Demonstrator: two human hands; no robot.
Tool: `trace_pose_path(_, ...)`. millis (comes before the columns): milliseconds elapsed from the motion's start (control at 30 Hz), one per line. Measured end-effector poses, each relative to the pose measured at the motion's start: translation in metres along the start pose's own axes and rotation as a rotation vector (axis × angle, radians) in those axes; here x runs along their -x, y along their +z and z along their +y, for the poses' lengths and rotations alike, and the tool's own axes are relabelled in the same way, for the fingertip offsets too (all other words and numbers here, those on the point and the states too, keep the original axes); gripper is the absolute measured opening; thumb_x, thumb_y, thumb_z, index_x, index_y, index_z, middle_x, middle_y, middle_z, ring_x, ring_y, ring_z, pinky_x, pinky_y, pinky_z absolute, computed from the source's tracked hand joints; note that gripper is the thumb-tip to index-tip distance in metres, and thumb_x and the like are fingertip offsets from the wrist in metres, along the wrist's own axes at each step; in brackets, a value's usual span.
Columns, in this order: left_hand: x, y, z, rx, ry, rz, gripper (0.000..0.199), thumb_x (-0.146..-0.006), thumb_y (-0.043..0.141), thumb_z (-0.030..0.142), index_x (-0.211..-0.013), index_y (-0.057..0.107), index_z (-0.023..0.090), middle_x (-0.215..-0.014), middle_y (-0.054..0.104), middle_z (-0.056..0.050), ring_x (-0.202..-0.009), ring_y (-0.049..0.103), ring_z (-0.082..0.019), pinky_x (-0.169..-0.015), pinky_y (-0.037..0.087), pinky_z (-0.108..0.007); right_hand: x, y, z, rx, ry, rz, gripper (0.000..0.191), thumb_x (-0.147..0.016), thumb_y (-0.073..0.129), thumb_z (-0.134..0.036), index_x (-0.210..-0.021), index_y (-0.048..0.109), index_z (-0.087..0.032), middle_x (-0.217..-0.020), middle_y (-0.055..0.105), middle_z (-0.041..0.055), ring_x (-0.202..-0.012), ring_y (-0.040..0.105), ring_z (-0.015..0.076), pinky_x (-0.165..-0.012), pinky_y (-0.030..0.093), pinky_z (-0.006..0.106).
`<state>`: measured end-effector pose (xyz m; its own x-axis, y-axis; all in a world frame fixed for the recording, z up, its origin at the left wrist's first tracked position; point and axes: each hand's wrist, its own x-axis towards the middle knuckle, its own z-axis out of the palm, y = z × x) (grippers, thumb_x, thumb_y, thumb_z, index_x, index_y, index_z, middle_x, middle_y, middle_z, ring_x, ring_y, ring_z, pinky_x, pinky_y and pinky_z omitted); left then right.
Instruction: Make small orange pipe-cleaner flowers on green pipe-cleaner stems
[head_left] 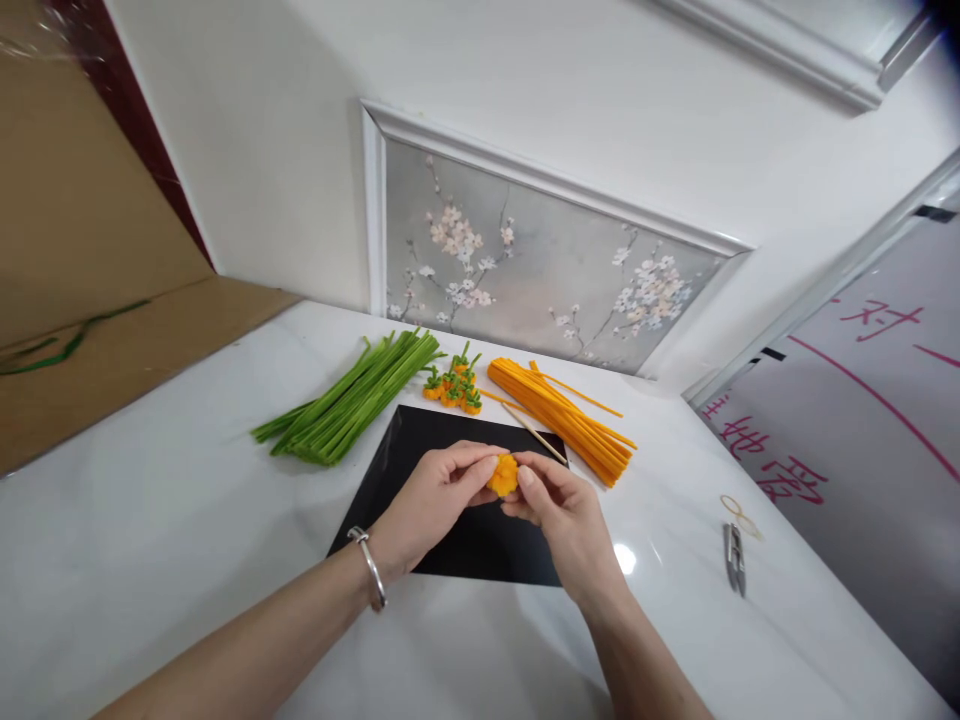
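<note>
Above a black mat (450, 552), a small orange pipe-cleaner pumpkin (503, 475) is pinched between both hands. My left hand (442, 490), with a silver bangle at its wrist, grips the left side with thumb and fingers. On the right side, my right hand (559, 510) presses its thumb against the piece. Its lobed, rounded face points toward me; the underside is hidden by the fingers. Past the mat lies a cluster of finished-looking orange pumpkins with green tops (452, 385).
Green pipe cleaners (352, 405) lie bundled at the left, orange pipe cleaners (562, 415) at the right. A thin wooden stick (536, 435) rests by the mat's far right corner. Thread snips (734, 560) and yellowish rings (739, 515) are farther right, near a whiteboard (862, 420).
</note>
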<state>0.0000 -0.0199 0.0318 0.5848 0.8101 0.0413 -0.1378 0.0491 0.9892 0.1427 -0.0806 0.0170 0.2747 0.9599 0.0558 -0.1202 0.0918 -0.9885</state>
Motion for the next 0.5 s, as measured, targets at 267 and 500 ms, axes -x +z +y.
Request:
trace_pose_path(267, 0.0014, -0.0011, -0.0012, -0.278, 0.198, -0.084, 0.036, -0.079, 0.064, 0.018, -0.114, 0.067, 0.021, -0.117, 0.058, -0.008, -0.104, 0.061, -0.021, -0.091, 0.051, -0.035, -0.0015, -0.0026, 0.0023, -0.045, 0.001, 0.003, 0.029, -0.08, 0.068, -0.042, -0.096, 0.065, -0.017, -0.081, 0.067, 0.0013, -0.064, 0.063, 0.012, -0.062, 0.058, 0.028)
trace_pose_path(500, 0.001, -0.0018, 0.003, -0.392, 0.263, -0.096, 0.025, -0.082, 0.057, 0.016, -0.103, 0.07, 0.019, -0.106, 0.063, -0.007, -0.1, 0.061, -0.02, -0.091, 0.049, -0.032, 0.0014, -0.0018, 0.0002, -0.013, -0.008, -0.009, 0.03, -0.08, 0.069, -0.043, -0.095, 0.066, -0.017, -0.077, 0.066, 0.0007, -0.063, 0.061, 0.0116, -0.061, 0.056, 0.026)
